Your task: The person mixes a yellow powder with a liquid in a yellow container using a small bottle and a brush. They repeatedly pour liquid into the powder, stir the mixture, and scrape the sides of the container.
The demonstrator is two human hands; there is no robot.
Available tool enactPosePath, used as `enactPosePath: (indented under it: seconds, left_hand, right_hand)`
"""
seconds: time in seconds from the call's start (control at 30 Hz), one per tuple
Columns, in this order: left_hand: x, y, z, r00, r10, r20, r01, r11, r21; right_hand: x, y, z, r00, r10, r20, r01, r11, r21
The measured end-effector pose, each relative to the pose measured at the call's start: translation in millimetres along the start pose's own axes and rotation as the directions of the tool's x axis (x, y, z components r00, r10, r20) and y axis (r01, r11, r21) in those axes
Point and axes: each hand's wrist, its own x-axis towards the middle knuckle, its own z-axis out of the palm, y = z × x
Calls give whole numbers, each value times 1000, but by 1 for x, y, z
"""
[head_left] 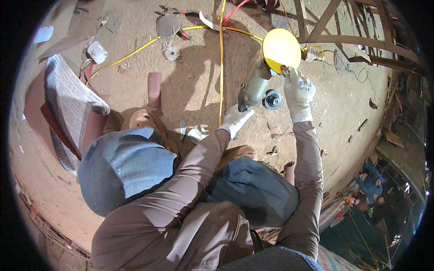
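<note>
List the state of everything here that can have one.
Yellow disc: held by its lower edge in the right hand.
Power tool: held at its near end by the left hand; running or not, cannot tell.
White-backed sheet: partly curled into a roll.
Wire wheel: lying on the floor.
Yellow cable: curved.

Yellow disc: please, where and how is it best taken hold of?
The yellow disc is probably best pinched at its lower rim, coming from the near right, where the gloved right hand holds it. It looks flat and round, and the grey-green tool crowds its lower left side.
</note>
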Motion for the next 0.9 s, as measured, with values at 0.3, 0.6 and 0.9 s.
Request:
enactPosePath:
  seconds: [0.3, 0.6, 0.9]
  left_hand:
    - [4, -5, 2, 1000, 4, -11, -4, 1000, -12]
    - [9, -15, 2, 987, 132, -90, -124, 988, 88]
    - [6, -12, 3, 992, 106, -61, -103, 993, 51]
  right_hand:
    - [54, 4, 9, 998, -27, -49, 25, 999, -42]
    - [44, -4, 7, 978, -38, -203, 48, 998, 43]
    - [47, 4, 13, 985, -19, -174, 23, 999, 22]
